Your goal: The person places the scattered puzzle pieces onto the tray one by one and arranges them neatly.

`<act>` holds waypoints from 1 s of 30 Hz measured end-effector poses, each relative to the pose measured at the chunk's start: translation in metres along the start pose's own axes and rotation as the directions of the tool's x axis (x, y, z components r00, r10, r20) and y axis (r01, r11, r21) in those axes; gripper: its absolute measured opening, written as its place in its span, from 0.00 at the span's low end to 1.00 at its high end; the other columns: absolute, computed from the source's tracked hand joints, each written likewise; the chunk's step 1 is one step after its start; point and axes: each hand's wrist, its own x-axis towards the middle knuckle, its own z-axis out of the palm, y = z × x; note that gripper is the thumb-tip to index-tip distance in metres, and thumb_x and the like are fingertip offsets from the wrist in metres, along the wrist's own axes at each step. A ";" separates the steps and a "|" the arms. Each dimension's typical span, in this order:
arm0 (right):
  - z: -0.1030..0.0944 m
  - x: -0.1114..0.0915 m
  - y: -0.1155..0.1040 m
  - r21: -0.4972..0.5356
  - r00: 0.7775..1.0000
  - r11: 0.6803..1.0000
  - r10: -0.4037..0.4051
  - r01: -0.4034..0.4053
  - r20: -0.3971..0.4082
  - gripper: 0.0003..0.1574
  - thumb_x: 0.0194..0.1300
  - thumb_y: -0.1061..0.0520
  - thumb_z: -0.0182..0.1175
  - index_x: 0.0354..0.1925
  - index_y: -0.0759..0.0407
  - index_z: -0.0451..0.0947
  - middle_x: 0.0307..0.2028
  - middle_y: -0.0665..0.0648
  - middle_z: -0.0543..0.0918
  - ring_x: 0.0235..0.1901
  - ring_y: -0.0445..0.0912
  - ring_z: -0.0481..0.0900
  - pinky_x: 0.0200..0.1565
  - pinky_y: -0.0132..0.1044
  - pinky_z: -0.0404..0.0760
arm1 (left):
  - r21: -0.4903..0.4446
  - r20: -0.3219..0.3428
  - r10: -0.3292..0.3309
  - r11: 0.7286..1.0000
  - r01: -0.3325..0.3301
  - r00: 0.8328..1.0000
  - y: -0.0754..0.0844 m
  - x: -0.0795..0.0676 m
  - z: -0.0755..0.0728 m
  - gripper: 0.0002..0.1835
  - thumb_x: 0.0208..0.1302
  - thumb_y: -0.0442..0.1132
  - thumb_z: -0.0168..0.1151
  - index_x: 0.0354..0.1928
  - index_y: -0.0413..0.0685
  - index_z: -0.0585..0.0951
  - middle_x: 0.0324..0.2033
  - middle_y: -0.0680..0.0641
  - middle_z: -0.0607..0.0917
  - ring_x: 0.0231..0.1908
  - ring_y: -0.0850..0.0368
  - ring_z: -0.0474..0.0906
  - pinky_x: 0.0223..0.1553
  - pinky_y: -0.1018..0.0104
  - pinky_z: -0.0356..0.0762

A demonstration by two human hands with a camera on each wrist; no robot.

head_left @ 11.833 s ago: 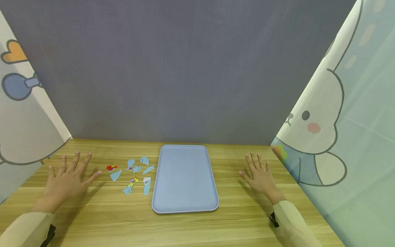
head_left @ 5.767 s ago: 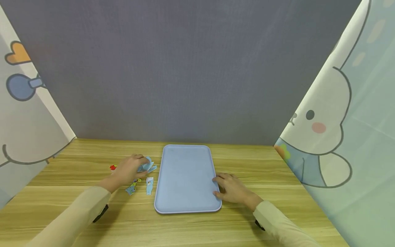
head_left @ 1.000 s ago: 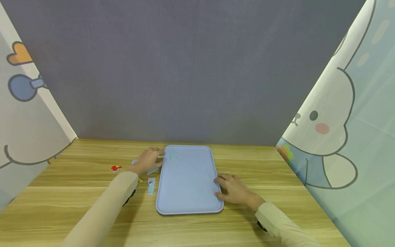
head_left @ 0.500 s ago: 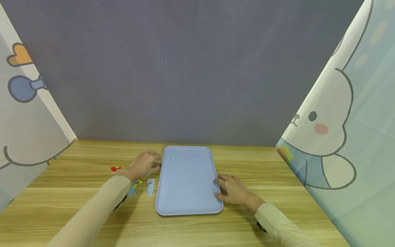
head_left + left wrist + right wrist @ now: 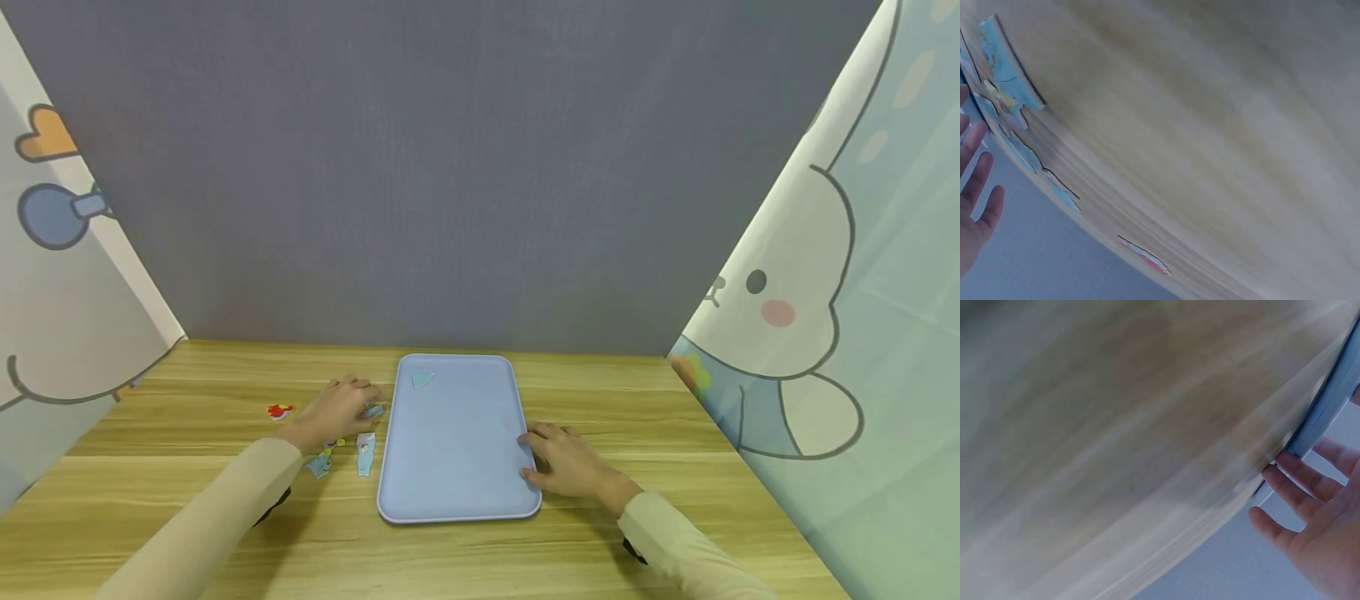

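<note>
My left hand [image 5: 341,412] is low over the cut-out pieces on the table left of the tray. Its fingers look loosely bent and apart in the left wrist view, with nothing seen between them. A light blue strip piece [image 5: 372,411] shows beside its fingertips; other pieces are partly hidden beneath the hand. My right hand [image 5: 566,458] touches the right rim of the pale blue tray [image 5: 457,450] with spread fingers, fingertips right at the edge in the right wrist view. A light blue triangular piece [image 5: 422,380] lies inside the tray's far left corner.
Nearer me lie a blue piece with a white end [image 5: 365,454] and a blue-and-yellow piece [image 5: 321,462]. Farther left is a red piece [image 5: 281,411]. A grey wall [image 5: 450,183] stands behind the wooden table [image 5: 450,558], with printed fabric at both sides.
Over the earlier frames the triangular piece came into the tray and my right hand moved onto its rim. In the last second my left hand drew back left from the tray's edge over the pieces.
</note>
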 end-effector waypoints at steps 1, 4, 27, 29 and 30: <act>0.000 0.000 0.000 -0.001 1.000 1.000 0.000 0.000 0.001 0.30 0.59 0.42 0.57 0.54 0.57 0.73 0.57 0.62 0.72 0.57 0.56 0.71 0.52 0.59 0.70 | -0.004 0.001 0.001 1.000 -0.001 1.000 0.000 -0.001 0.000 0.20 0.50 0.42 0.68 0.47 0.45 0.79 0.44 0.46 0.83 0.46 0.44 0.75 0.47 0.39 0.71; 0.000 0.000 0.000 0.002 1.000 1.000 0.001 -0.001 0.003 0.30 0.59 0.42 0.57 0.54 0.57 0.73 0.57 0.62 0.72 0.57 0.56 0.71 0.52 0.59 0.70 | 0.000 0.003 0.007 1.000 -0.007 1.000 -0.001 -0.004 0.001 0.19 0.52 0.43 0.67 0.46 0.46 0.80 0.43 0.48 0.83 0.46 0.46 0.75 0.46 0.40 0.72; 0.001 0.000 0.001 -0.002 1.000 1.000 0.003 -0.003 0.008 0.30 0.60 0.41 0.56 0.54 0.56 0.72 0.58 0.61 0.72 0.57 0.56 0.70 0.53 0.59 0.70 | 0.029 -0.058 0.009 1.000 -0.008 0.998 -0.002 -0.011 0.007 0.14 0.51 0.41 0.68 0.40 0.48 0.80 0.38 0.50 0.83 0.42 0.48 0.77 0.45 0.45 0.73; 0.001 0.000 0.001 -0.004 1.000 1.000 0.004 -0.004 0.009 0.29 0.59 0.41 0.56 0.54 0.56 0.72 0.58 0.61 0.72 0.57 0.56 0.70 0.53 0.58 0.70 | 0.026 -0.056 0.003 1.000 -0.002 0.998 -0.003 -0.011 0.008 0.13 0.51 0.41 0.68 0.40 0.49 0.80 0.38 0.50 0.83 0.42 0.48 0.76 0.45 0.45 0.73; 0.001 0.000 0.001 -0.004 1.000 1.000 0.006 -0.006 0.009 0.30 0.60 0.41 0.56 0.54 0.56 0.72 0.58 0.61 0.71 0.57 0.56 0.70 0.54 0.58 0.70 | 0.029 -0.055 0.002 1.000 -0.001 0.998 -0.004 -0.011 0.009 0.13 0.51 0.41 0.68 0.40 0.49 0.80 0.38 0.50 0.83 0.42 0.48 0.76 0.45 0.46 0.73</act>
